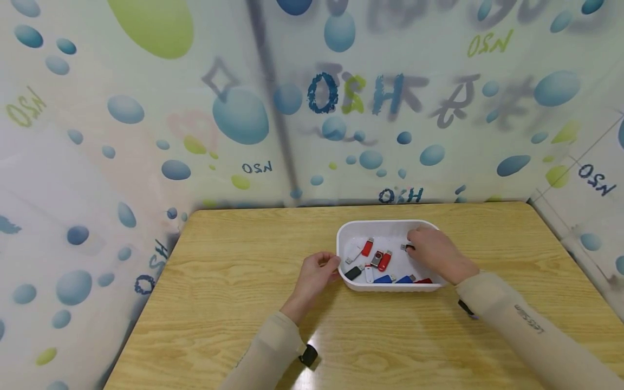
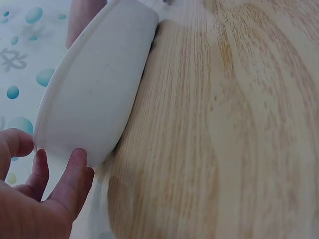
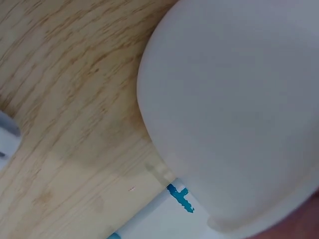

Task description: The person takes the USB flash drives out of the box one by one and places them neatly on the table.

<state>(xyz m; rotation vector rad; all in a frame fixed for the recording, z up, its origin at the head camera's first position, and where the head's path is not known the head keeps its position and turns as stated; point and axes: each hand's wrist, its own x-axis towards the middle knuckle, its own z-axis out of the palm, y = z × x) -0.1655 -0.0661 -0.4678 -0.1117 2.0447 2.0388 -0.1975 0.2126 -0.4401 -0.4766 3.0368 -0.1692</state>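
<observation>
A white plastic tub holds several USB sticks in red, blue, black and white. My left hand grips its left end. In the left wrist view, the thumb of my left hand is at the tub's rim and other fingers touch its outer wall. Inside the right part of the tub, my right hand pinches a USB stick with its metal plug pointing left; the fingers cover most of its body. The right wrist view shows mainly the tub's outer wall, with the held stick out of sight.
Among the sticks lie a red one, a black one and a swivel one. Under the tub is a wood-grain table. Behind it hangs a printed curtain with blue and green drops.
</observation>
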